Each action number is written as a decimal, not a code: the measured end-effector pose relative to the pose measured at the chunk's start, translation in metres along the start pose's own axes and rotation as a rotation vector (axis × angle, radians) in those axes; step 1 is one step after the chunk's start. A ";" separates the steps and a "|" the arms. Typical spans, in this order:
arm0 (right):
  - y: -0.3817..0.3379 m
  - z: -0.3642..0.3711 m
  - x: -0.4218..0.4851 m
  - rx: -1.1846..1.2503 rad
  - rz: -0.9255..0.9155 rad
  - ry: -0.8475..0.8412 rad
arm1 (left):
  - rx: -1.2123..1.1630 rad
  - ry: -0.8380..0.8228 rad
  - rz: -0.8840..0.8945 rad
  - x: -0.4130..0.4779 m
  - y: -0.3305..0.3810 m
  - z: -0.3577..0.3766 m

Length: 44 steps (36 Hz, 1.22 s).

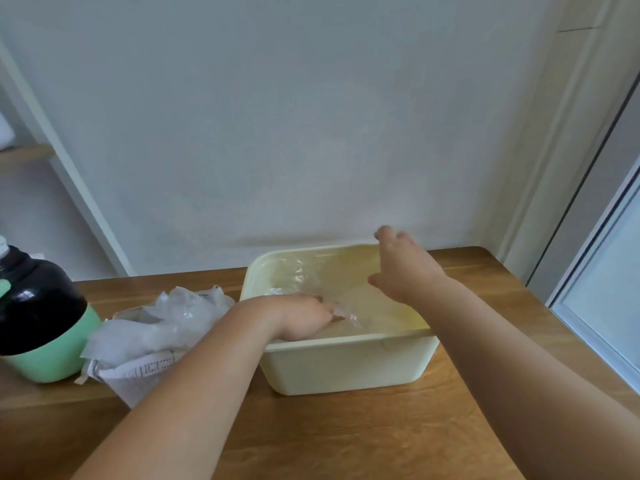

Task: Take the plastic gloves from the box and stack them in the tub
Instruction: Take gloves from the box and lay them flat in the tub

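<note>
A: What is seen on the wooden surface (346, 441)?

B: A pale yellow tub (346, 365) is seen in the middle, close to the white wall (277, 133). A torn paper box (131, 379) is set just beside it, on the left.

A: Where are the gloves?

B: A pile of gloves (166, 317) is stuffed in the top of the box, all crumpled and see-through. One plastic glove (348, 313) is spread out inside the tub.

A: What is being done with the left hand (298, 317)?

B: It is reached over the left rim and laid low in the tub. Its fingers are kept fairly straight and pressed on the plastic glove.

A: And the right hand (405, 268)?

B: It is held up over the far right corner of the tub. Its fingertips are bunched together, and the far end of the plastic glove seems to be pinched there. The thin sheet is hard to see, so this cannot be told for sure.

A: Is anything else there?

B: A dark bottle (38, 306) with a green bottom is stood at the left edge, next to the box.
</note>
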State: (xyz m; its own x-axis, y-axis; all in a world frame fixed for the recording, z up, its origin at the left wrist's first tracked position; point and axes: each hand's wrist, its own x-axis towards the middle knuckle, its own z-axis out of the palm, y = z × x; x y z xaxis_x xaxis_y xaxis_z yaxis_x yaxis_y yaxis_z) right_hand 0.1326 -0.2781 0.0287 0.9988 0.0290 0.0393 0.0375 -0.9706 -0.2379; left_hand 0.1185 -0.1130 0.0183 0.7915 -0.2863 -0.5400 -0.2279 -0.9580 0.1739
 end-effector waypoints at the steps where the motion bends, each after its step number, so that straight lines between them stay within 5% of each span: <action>1: -0.002 0.000 -0.001 -0.040 -0.075 0.079 | 0.030 -0.006 0.010 0.001 0.001 0.000; 4: -0.012 -0.009 -0.005 -0.077 -0.272 0.134 | 0.108 -0.027 0.062 0.001 0.001 -0.001; 9: -0.024 -0.005 -0.010 -0.132 -0.212 -0.565 | 0.045 -0.051 0.071 0.002 -0.004 0.001; 13: -0.022 0.010 -0.004 -0.366 -0.175 -0.788 | -0.036 0.109 0.132 -0.004 -0.012 0.001; 16: -0.024 0.008 -0.002 -0.361 -0.202 -0.673 | -0.215 0.387 0.198 -0.015 -0.024 -0.003; 20: -0.031 -0.002 -0.002 -0.033 -0.192 -0.356 | -0.481 0.756 0.268 -0.040 -0.037 -0.011; 27: -0.081 -0.005 -0.013 0.354 -0.333 -0.091 | -0.595 1.115 0.134 -0.079 -0.086 -0.004; 33: -0.133 0.009 -0.028 0.668 -0.455 -0.094 | -0.576 0.973 -0.004 -0.104 -0.118 0.013; 37: -0.157 0.023 -0.032 0.607 -0.511 -0.164 | -0.563 0.791 -0.019 -0.101 -0.135 0.029; 44: -0.167 0.031 -0.029 0.541 -0.473 -0.131 | -0.722 1.061 0.058 -0.096 -0.135 0.039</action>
State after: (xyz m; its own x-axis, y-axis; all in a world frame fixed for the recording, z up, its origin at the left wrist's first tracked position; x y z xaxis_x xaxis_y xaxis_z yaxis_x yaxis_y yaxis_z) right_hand 0.0985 -0.1096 0.0367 0.8662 0.4773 0.1478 0.4421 -0.5941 -0.6720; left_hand 0.0511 0.0429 0.0148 0.9287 0.1433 0.3421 -0.1833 -0.6244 0.7593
